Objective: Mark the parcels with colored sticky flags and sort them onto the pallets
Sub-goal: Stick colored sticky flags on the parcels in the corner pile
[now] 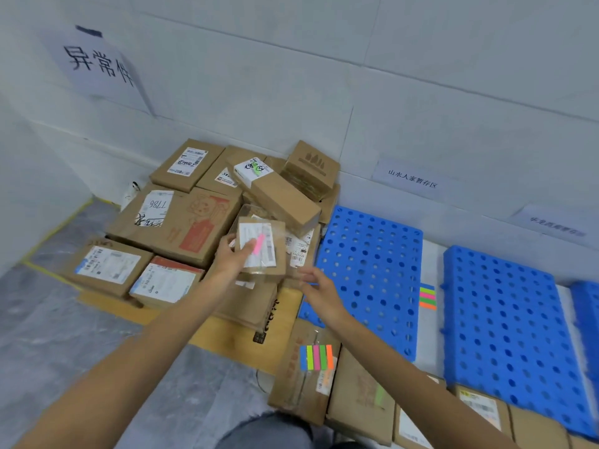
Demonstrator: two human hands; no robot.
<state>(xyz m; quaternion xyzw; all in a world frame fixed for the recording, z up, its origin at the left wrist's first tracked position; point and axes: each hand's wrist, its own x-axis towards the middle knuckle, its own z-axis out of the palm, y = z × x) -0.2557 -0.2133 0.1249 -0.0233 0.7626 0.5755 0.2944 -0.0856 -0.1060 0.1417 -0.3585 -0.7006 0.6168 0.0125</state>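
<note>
My left hand (pixel 234 254) holds a small brown parcel (pixel 263 246) over the heap, thumb on its white label beside a pink sticky flag (pixel 259 244). My right hand (pixel 319 291) hovers just right of and below the parcel, fingers apart and holding nothing. A pad of coloured sticky flags (pixel 316 357) lies on a brown parcel (pixel 299 377) near my knees. A second flag pad (pixel 427 298) lies between two blue perforated pallets (pixel 369 273) (pixel 505 319). A long box (pixel 282 192) on the heap carries a green flag.
Several cardboard parcels (pixel 175 222) are heaped in the corner under a paper wall sign (pixel 97 64). More parcels (pixel 363 393) lie along the bottom edge, one with a green flag. Small paper signs (pixel 413 181) hang above the pallets. Yellow tape marks the grey floor (pixel 55 234).
</note>
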